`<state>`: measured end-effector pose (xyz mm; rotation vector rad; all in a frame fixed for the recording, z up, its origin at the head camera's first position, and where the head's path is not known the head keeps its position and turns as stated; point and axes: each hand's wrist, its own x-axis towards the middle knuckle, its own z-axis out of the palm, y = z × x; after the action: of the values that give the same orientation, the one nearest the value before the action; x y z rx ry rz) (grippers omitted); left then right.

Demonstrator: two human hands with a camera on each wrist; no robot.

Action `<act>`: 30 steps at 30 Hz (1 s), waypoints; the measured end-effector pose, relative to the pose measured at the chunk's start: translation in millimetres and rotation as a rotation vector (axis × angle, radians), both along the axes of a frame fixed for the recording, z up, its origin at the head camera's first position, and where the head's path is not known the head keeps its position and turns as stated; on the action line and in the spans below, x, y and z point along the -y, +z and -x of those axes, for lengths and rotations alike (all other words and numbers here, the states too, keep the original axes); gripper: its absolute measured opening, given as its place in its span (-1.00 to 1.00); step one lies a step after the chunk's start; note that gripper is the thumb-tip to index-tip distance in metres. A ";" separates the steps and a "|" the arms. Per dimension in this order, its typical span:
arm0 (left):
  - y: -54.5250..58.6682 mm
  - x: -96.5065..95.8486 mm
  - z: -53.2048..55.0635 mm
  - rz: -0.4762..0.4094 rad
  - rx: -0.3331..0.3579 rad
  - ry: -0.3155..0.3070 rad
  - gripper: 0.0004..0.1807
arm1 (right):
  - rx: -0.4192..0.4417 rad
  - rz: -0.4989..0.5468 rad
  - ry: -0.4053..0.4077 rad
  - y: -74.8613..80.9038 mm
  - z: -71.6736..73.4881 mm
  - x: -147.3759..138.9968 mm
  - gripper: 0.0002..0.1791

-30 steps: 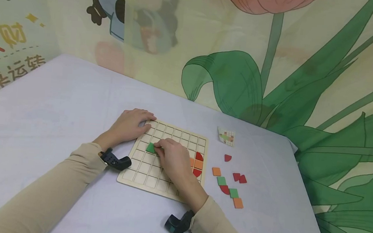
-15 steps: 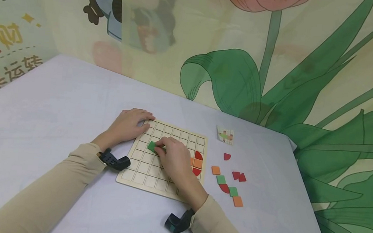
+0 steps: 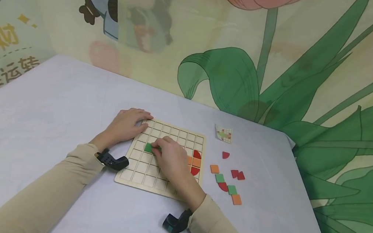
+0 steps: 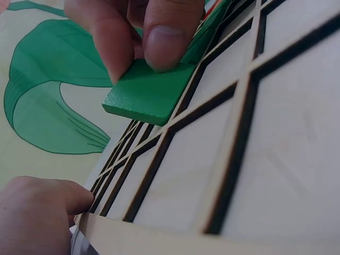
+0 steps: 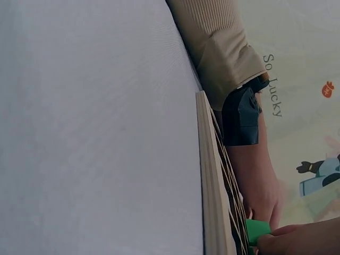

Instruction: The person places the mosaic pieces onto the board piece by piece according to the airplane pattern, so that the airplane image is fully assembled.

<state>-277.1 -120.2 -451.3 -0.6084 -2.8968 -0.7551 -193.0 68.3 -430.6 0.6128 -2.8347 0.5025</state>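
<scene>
My right hand (image 3: 171,159) pinches a green square tile (image 4: 151,95) between thumb and fingers over the left part of a wooden grid board (image 3: 141,177). In the left wrist view the tile's near edge sits right at the raised grid lines, and more green shows behind the fingers. My left hand (image 3: 126,125) rests at the board's far left corner, its fingers along the far edge and its thumb by the left rim. Red quarter-round tiles (image 3: 195,171) and orange square tiles (image 3: 196,162) lie in cells on the board's right side. My right hand covers the middle cells.
Right of the board lie loose orange squares (image 3: 237,199), green squares (image 3: 220,178) and red quarter-rounds (image 3: 225,155). A small curled pattern card (image 3: 223,134) stands beyond them. The white-covered table (image 3: 85,89) meets a printed backdrop (image 3: 207,29) behind.
The green tile, in my right hand's pinch, shifts slightly right and then back left, turning a little. My left hand keeps its place on the board. The head view drifts slightly.
</scene>
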 end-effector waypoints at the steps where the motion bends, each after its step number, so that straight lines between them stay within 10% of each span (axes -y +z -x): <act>1: -0.6 0.4 0.2 0.000 -0.001 0.001 -0.59 | -0.003 -0.007 0.003 0.0 -0.1 0.2 -0.88; 15: -0.2 1.5 -0.7 -0.021 -0.003 0.001 -0.60 | 0.117 -0.073 0.114 5.1 -3.2 -5.0 -0.90; 23: -1.3 1.1 -0.1 -0.014 -0.009 -0.010 -0.59 | 0.158 0.058 0.002 16.9 12.9 -32.6 -0.84; 30: -2.2 2.8 0.3 -0.012 -0.014 -0.012 -0.59 | 0.260 0.050 0.062 17.7 19.2 -37.1 -0.59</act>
<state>-277.4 -123.0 -453.5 -0.6273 -2.8763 -0.7663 -212.2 105.3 -412.9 0.6730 -3.0405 0.7091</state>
